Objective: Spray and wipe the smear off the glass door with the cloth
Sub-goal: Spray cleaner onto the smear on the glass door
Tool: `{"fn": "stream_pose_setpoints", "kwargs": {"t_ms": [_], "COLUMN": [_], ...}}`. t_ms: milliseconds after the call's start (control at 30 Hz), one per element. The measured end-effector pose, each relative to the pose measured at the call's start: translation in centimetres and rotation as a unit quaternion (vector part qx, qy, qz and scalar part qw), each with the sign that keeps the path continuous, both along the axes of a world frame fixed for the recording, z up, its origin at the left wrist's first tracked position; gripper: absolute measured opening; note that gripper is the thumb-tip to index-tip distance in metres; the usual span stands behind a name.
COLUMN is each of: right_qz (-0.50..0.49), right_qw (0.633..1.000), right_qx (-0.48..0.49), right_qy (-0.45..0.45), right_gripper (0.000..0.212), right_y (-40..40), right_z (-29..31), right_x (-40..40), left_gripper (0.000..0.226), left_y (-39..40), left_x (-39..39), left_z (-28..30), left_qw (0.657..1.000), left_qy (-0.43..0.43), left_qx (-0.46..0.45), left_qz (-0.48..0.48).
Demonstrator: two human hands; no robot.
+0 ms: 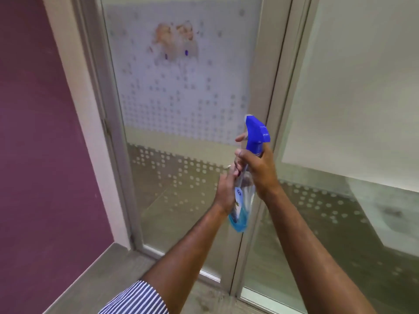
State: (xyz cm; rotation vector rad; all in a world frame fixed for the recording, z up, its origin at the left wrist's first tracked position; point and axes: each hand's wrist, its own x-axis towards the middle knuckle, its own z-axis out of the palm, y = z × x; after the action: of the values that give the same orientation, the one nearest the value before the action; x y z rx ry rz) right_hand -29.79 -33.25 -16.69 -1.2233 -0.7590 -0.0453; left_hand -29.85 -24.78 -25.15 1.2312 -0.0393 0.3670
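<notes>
A: What's hard to read?

B: Whole frame has motion blur. The smear (pixel 175 40) sits upper centre on the door (pixel 181 105), orange-pink blotches with two small dark purple spots under them; edges are fuzzy. No cloth visible anywhere. Left hand's (pixel 226 189) fingers are mostly behind the bottle (pixel 241 198). Right forearm is cut off at the bottom right edge, left one ends in a striped sleeve (pixel 136 300) at bottom centre.

A: Hands?

B: Both raised in front of the door, centre-right of frame, below the smear and well apart from it. Right hand (pixel 258 171) is wrapped around the bottle neck just under the blue trigger head (pixel 256 132), thumb across the front, one fingertip poking out left of the trigger. Firm closed grip. Left hand holds the lower body of the bottle from the left side, fingers curled round it as far as I can tell. Bottle is tilted, head up and right, base down and left.

A: Bottle contents?

B: Clear body, blue liquid pooled at the bottom, label on the left face, unreadable.

A: Counts?

B: One bottle, two hands, one smear patch with two lobes. Two glass panels: the door with a frosted dot pattern, and a second panel (pixel 362 109) to the right, split by a pale frame (pixel 278 109). Purple wall (pixel 34 155) fills the left of frame.
</notes>
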Motion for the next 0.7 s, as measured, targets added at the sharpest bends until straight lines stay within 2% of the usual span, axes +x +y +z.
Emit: {"fn": "stream_pose_setpoints", "kwargs": {"t_ms": [167,333,533,700], "right_qz": [0.012,0.027,0.033,0.04], "right_qw": [1.0,0.999,0.999,0.998], "right_qx": [0.02,0.022,0.012,0.024], "right_qy": [-0.002,-0.008,-0.028,-0.038], "right_gripper": [0.024,0.023,0.024,0.025], "right_y": [7.9,14.4,21.1,26.7], "right_z": [2.7,5.2,8.2,11.2], "right_x": [0.4,3.4,9.1,14.7], "left_gripper": [0.04,0.039,0.04,0.053], "left_y": [7.0,12.9,19.7,25.0], "left_x": [-0.6,0.9,6.2,12.4], "left_z": [2.6,3.6,4.7,6.6], "left_qw": [0.997,0.983,0.966,0.957], "left_qy": [-0.054,-0.124,-0.146,-0.158], "left_qx": [0.012,0.068,0.154,0.171], "left_qz": [0.047,0.117,0.144,0.174]}}
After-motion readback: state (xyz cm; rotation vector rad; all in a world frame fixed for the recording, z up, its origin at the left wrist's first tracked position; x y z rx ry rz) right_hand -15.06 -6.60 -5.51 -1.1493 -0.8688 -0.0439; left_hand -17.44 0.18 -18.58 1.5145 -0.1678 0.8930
